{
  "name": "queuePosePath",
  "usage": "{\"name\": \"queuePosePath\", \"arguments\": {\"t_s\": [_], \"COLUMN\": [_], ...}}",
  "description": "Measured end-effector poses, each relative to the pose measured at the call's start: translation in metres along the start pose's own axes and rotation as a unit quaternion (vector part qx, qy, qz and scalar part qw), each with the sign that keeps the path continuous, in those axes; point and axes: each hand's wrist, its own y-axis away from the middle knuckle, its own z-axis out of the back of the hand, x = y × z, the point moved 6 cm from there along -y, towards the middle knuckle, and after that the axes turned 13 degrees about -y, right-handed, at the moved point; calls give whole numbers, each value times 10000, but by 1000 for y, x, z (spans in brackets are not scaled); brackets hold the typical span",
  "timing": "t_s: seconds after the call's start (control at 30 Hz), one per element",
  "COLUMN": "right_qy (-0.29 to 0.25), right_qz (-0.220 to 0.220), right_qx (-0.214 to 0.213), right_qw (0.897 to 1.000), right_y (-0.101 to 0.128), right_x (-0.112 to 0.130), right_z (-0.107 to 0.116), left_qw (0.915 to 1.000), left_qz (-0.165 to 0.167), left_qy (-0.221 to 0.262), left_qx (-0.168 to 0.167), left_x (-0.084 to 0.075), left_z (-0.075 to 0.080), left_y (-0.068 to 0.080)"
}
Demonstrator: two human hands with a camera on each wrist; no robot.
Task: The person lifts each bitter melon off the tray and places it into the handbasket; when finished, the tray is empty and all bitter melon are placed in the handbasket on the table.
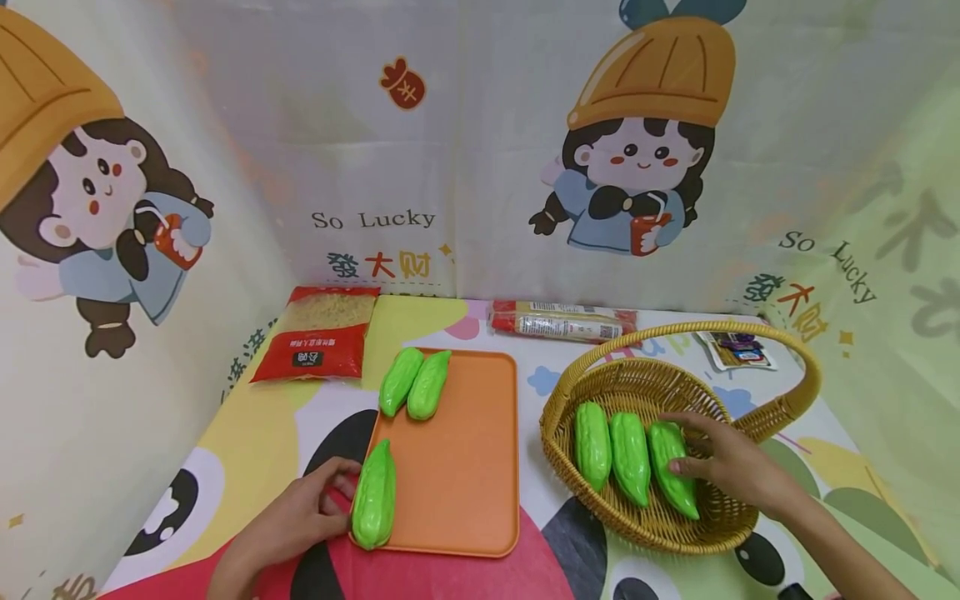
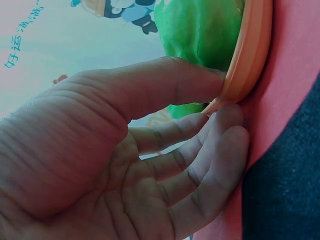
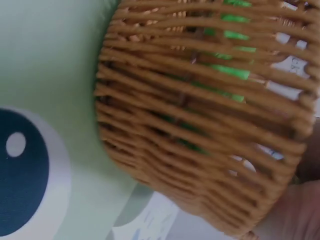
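Observation:
My left hand (image 1: 300,512) is at the left edge of an orange tray (image 1: 457,467); in the left wrist view its thumb and fingertips (image 2: 231,116) pinch the rim. Right beside it, a green bitter melon (image 1: 373,500) lies on the tray, and two more bitter melons (image 1: 415,385) lie at the far left corner. Inside a wicker basket (image 1: 637,542) are three bitter melons side by side. My right hand (image 1: 723,458) reaches in and grips the rightmost bitter melon (image 1: 671,479) between thumb and fingers. The basket's woven side hides most of that hand in the right wrist view.
The basket's tall handle (image 1: 806,379) arches behind my right hand. A red bag of dry food (image 1: 318,333) lies at the back left. Long wrapped packages (image 1: 562,321) lie against the back wall, and a small packet (image 1: 738,350) sits behind the basket.

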Motion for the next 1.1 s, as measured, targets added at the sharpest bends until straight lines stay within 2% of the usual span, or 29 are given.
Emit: {"name": "queuePosePath", "arguments": {"t_s": [0.1,0.23,0.33,0.53,0.67,0.8,0.97,1.1], "right_qy": [409,954,931,-2,-837,-1425,-2075,-2352], "right_qz": [119,390,554,854,1149,1383,1186,1059], "right_qx": [-191,-507,-652,-580,-135,317,832,1026], "right_qw": [9989,9934,9920,9947,9898,9796,9674,9607], "right_y": [2,10,17,26,19,1,-32,-51], "right_x": [11,44,74,125,146,156,157,158], "right_z": [-1,-7,-21,-63,-101,-140,-187,-220], "left_qw": [10000,10000,10000,10000,10000,9999,9999,10000], "left_qz": [12,22,7,-38,-10,-115,-68,-34], "left_qy": [20,-2,-31,-14,-2,17,70,37], "left_qx": [-23,-58,-63,-41,-24,-12,41,78], "left_x": [0,0,0,0,0,0,1,0], "left_z": [0,1,0,0,2,3,2,1], "left_y": [1,0,0,0,0,2,3,1]}}
